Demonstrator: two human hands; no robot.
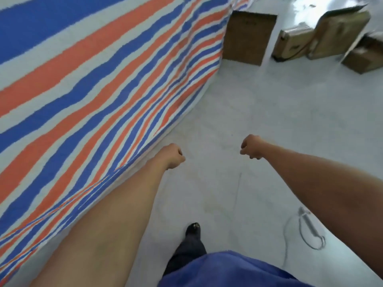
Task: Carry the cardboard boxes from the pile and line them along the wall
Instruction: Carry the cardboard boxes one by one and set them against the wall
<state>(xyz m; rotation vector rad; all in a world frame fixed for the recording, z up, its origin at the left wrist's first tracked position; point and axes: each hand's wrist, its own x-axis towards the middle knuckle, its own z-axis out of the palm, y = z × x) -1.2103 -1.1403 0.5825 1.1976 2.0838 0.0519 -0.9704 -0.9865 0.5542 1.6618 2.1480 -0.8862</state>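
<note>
Pale floor (269,121) beside striped tarp wall (103,79): left grip (175,156) and right grip (250,147) curl into empty fists; cardboard boxes (337,34) lie at 1 o'clock. Walking close and lifting from beneath looks wisest.

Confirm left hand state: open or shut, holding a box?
Shut, empty: left hand is a fist, fingers curled, nothing held.

Tarp (93,79): stripes of blue, orange-red and white, in wide and narrow bands
Floor (269,121): plain pale grey-white
Boxes (248,38): brown, the one by the tarp darker, the others more tan
Shirt (228,270): blue
Trousers (186,253): dark, near black
Shoe (193,229): black
Cable (306,224): grey
</note>
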